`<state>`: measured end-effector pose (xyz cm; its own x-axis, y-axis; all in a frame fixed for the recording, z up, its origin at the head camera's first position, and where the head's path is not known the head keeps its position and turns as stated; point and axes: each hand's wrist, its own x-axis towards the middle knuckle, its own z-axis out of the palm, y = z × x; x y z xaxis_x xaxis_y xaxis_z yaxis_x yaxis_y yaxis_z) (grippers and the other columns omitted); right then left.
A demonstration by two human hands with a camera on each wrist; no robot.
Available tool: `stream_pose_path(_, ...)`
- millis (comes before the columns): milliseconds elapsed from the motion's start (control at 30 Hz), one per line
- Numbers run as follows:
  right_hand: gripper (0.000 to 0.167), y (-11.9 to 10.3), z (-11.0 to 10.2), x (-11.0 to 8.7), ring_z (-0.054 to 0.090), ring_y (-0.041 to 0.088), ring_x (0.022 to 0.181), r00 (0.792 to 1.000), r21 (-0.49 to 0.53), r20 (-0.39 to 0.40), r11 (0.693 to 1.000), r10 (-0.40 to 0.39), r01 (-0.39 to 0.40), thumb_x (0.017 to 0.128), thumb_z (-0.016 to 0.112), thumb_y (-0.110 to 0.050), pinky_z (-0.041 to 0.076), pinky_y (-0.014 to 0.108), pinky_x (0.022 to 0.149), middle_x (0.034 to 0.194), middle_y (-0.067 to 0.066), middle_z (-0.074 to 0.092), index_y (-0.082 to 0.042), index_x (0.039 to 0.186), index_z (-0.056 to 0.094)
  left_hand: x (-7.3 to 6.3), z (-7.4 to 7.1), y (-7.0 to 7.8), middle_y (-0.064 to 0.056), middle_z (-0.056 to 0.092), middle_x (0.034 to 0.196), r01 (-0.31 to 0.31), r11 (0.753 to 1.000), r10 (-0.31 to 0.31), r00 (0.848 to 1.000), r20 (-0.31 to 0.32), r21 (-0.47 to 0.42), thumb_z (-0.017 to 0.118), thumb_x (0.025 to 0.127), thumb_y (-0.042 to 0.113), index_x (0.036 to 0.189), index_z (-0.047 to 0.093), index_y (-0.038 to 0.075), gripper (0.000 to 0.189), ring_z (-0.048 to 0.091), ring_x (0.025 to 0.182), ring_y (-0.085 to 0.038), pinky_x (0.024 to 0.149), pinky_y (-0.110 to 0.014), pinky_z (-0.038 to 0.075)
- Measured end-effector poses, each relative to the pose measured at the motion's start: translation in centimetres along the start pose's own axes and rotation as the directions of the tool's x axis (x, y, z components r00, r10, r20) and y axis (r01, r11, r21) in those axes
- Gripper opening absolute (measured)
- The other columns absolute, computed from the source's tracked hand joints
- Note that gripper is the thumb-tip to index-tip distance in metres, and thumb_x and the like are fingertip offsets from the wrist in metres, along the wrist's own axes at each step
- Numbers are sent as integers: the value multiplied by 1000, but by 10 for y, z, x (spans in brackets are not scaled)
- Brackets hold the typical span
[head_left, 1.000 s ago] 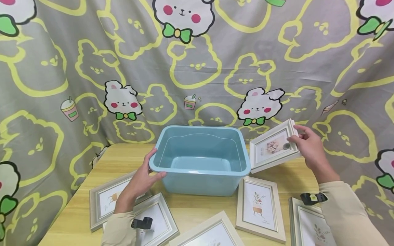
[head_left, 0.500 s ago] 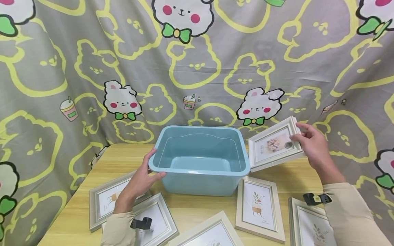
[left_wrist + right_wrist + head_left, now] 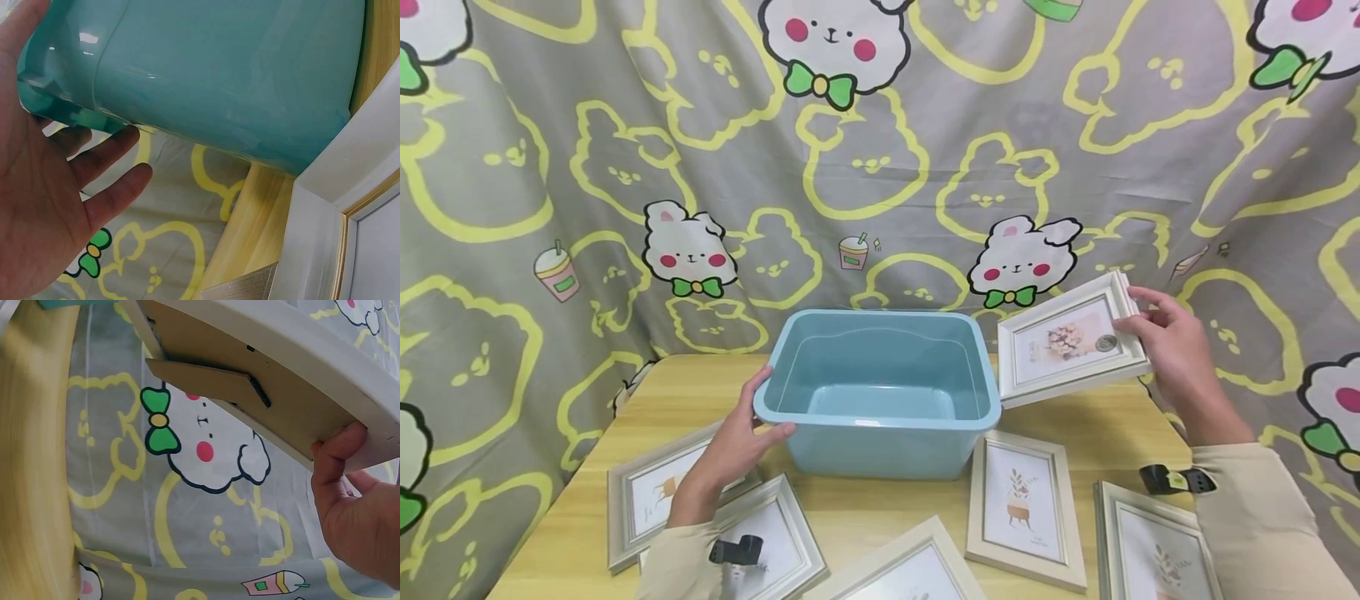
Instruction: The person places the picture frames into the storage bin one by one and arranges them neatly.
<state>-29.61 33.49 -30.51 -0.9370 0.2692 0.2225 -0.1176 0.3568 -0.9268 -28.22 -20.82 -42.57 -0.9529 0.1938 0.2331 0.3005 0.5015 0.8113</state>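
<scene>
My right hand [image 3: 1176, 350] pinches a white picture frame [image 3: 1007, 379] at its right end, thumb on the front and fingers behind. The frame is tilted, overlapping the right edge of a light-blue plastic tub [image 3: 880, 446] in the head view, and shows a flower picture. Its brown back [image 3: 269, 387], with the stand leg sticking out, faces the right wrist view. My left hand [image 3: 730, 450] rests against the tub's front left corner, thumb along the front. In the left wrist view its fingers [image 3: 109, 153] are spread and fairly straight under the rim. The tub holds nothing.
Several picture frames lie on the wooden table [image 3: 677, 375]: two overlapping at left, a cream one [image 3: 973, 508] right of the tub's front, one [image 3: 898, 567] at the front edge and a stack [image 3: 1112, 533] at right. A patterned curtain [image 3: 880, 183] hangs behind.
My right hand has lifted the held picture frame slightly and moved a little right with it. My left hand stays at the tub's corner. The head view has shifted slightly.
</scene>
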Motion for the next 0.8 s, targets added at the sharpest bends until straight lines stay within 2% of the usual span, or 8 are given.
stream_pose_path(200, 47, -4, -4, -4, 64, 3, 67, 1000, 218, 11, 976, 2, -4, 91, 61, -7, 55, 22, 54, 92, -4, 52, -16, 136, 49, -2, 0, 1, -21, 38, 149, 0, 1000, 0, 1000, 3, -12, 72, 86, 28, 155, 11, 24, 91, 50, 125, -42, 99, -63, 40)
stream_pose_path(433, 42, -9, -7, -6, 64, 4, 68, 999, 287, 1, 957, -39, 37, 91, 61, -6, 55, 22, 53, 93, -2, 51, -19, 130, 51, -2, 1, 0, -20, 35, 151, 6, 1000, -6, 1000, 3, -26, 72, 87, 27, 155, 10, 25, 91, 49, 126, -43, 99, -62, 40)
stream_pose_path(533, 41, -10, -9, -7, 66, 6, 67, 999, 351, 1, 935, -49, 45, 91, 61, -4, 56, 23, 53, 91, -2, 54, -18, 128, 52, -1, 1, 0, -20, 36, 151, 4, 1000, -3, 1000, 4, -29, 72, 87, 27, 155, 10, 25, 91, 49, 127, -43, 99, -62, 40)
stream_pose_path(800, 38, -15, -14, -6, 69, 9, 64, 997, 441, -20, 894, -79, 80, 90, 61, 0, 55, 26, 50, 88, -2, 58, -17, 124, 54, -1, 1, 0, -19, 36, 151, -11, 1000, 11, 1000, 0, -23, 72, 87, 27, 155, 10, 25, 92, 49, 127, -41, 100, -58, 41)
